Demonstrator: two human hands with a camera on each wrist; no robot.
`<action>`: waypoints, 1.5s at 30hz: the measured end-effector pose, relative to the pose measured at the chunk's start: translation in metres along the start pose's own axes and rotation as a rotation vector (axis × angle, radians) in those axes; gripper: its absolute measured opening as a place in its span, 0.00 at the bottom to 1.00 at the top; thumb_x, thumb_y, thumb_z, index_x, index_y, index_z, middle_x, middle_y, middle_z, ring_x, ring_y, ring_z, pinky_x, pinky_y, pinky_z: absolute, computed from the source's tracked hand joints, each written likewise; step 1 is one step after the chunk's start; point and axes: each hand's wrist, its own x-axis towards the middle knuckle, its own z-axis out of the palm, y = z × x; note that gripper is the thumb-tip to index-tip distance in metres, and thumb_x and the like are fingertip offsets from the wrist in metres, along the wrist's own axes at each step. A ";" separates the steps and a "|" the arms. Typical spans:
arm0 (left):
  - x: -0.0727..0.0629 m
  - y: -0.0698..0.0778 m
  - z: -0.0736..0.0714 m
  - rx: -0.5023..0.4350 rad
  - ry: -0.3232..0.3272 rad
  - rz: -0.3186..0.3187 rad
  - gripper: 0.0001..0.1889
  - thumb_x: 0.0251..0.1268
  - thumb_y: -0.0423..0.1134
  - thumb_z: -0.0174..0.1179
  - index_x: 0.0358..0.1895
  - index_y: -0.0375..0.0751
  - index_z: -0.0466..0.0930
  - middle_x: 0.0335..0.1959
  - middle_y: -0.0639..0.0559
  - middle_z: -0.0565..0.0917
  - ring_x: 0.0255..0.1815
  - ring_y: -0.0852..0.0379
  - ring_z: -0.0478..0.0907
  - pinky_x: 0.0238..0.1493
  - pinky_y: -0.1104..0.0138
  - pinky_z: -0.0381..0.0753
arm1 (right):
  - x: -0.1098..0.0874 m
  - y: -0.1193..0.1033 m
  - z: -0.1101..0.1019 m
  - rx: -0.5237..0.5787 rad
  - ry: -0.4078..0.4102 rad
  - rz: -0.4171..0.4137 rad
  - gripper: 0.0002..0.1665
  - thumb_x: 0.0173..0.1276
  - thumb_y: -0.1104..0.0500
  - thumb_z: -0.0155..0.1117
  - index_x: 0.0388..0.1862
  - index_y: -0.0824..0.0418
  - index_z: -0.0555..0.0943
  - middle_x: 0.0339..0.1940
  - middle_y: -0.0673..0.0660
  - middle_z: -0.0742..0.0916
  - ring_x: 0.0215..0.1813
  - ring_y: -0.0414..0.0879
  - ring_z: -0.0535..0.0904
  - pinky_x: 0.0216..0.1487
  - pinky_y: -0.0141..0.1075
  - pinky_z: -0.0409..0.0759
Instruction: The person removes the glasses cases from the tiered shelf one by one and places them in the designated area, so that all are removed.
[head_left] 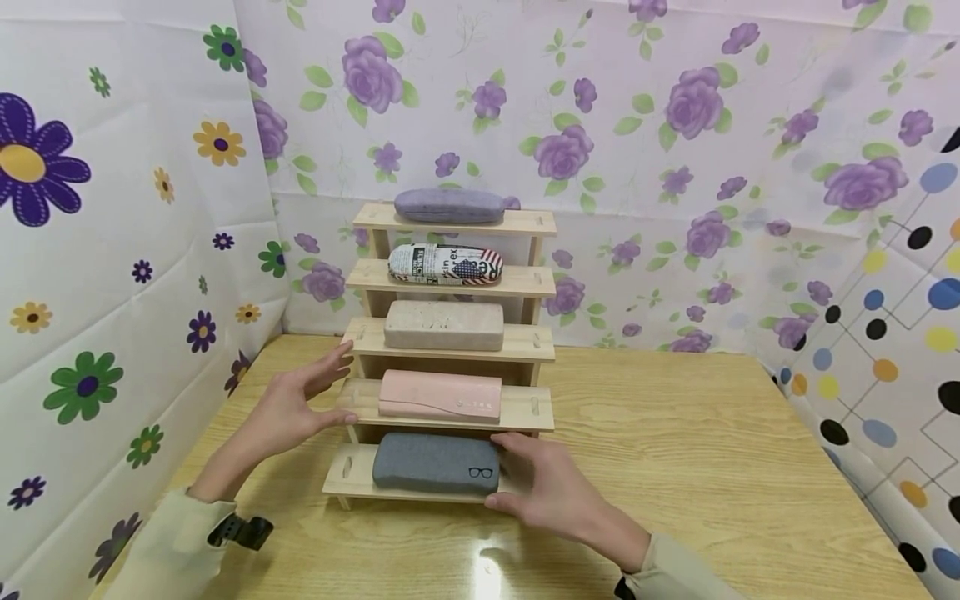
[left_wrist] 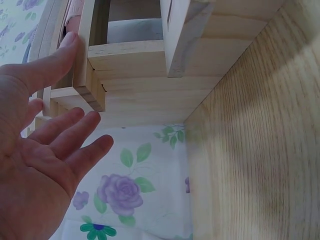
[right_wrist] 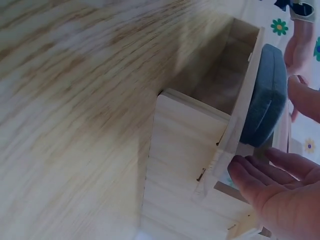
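A tiered wooden rack [head_left: 540, 407] bears one glasses case per shelf. On its lowest shelf lies a blue-grey fabric glasses case [head_left: 431, 462] with a small glasses print. My right hand [head_left: 551, 487] is at this case's right end, thumb and fingers spread around the corner; in the right wrist view the fingertips are right at the shelf's end. A pink glasses case [head_left: 438, 395] lies one shelf up. My left hand [head_left: 288, 408] holds nothing, its fingers extended beside the rack's left end, with the thumb [left_wrist: 67, 45] at the edge of the pink case's shelf.
Higher up lie a cream hard case [head_left: 444, 326], a newspaper-print case [head_left: 446, 264] and a purple-grey case [head_left: 450, 205] on top. The rack stands on a wood-grain table [head_left: 675, 450]. Floral cloth [head_left: 630, 167] hangs behind, with patterned cloths at both sides.
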 end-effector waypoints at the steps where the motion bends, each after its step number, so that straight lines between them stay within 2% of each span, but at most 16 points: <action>1: 0.000 0.000 0.000 -0.006 0.000 0.000 0.54 0.55 0.37 0.82 0.85 0.48 0.59 0.72 0.34 0.74 0.66 0.34 0.79 0.65 0.43 0.79 | 0.001 0.001 0.001 -0.008 0.001 -0.009 0.48 0.56 0.51 0.87 0.73 0.65 0.78 0.67 0.58 0.85 0.69 0.51 0.79 0.75 0.49 0.73; 5: 0.000 -0.003 0.000 -0.025 0.003 0.001 0.55 0.55 0.35 0.82 0.85 0.49 0.59 0.70 0.34 0.77 0.65 0.34 0.79 0.64 0.43 0.79 | 0.005 0.002 0.005 -0.039 0.006 -0.026 0.47 0.57 0.51 0.87 0.73 0.65 0.78 0.68 0.59 0.84 0.70 0.52 0.79 0.74 0.47 0.75; 12: -0.002 -0.004 0.001 -0.059 0.003 0.001 0.54 0.56 0.33 0.81 0.85 0.49 0.60 0.67 0.33 0.80 0.65 0.34 0.79 0.64 0.45 0.80 | 0.008 0.004 0.010 -0.029 0.012 -0.051 0.42 0.59 0.54 0.86 0.69 0.67 0.80 0.65 0.60 0.86 0.68 0.54 0.80 0.71 0.49 0.79; 23: -0.003 -0.006 -0.001 -0.107 0.001 -0.008 0.54 0.56 0.31 0.81 0.85 0.51 0.60 0.66 0.35 0.81 0.67 0.35 0.79 0.66 0.49 0.78 | 0.004 0.003 0.006 -0.007 0.016 -0.032 0.40 0.57 0.58 0.86 0.67 0.68 0.82 0.64 0.60 0.86 0.67 0.54 0.81 0.72 0.50 0.77; 33: -0.005 -0.011 -0.003 -0.128 -0.011 -0.036 0.55 0.57 0.31 0.80 0.85 0.57 0.58 0.66 0.37 0.82 0.67 0.39 0.79 0.67 0.51 0.77 | 0.009 0.002 0.007 0.004 -0.032 0.020 0.48 0.57 0.48 0.86 0.73 0.64 0.78 0.68 0.58 0.84 0.69 0.55 0.79 0.72 0.52 0.77; 40: -0.005 -0.011 -0.001 -0.133 -0.012 -0.040 0.55 0.56 0.30 0.80 0.85 0.56 0.58 0.66 0.36 0.81 0.67 0.40 0.79 0.67 0.52 0.77 | 0.014 0.002 0.011 0.032 -0.016 0.034 0.44 0.57 0.47 0.87 0.69 0.62 0.82 0.65 0.57 0.86 0.66 0.52 0.81 0.67 0.50 0.82; 45: -0.003 -0.011 0.001 -0.124 -0.012 -0.036 0.55 0.57 0.30 0.80 0.86 0.56 0.58 0.66 0.36 0.82 0.66 0.39 0.80 0.67 0.53 0.77 | 0.011 0.004 0.008 0.061 -0.010 0.057 0.42 0.57 0.47 0.87 0.68 0.60 0.83 0.65 0.55 0.86 0.66 0.51 0.81 0.67 0.51 0.81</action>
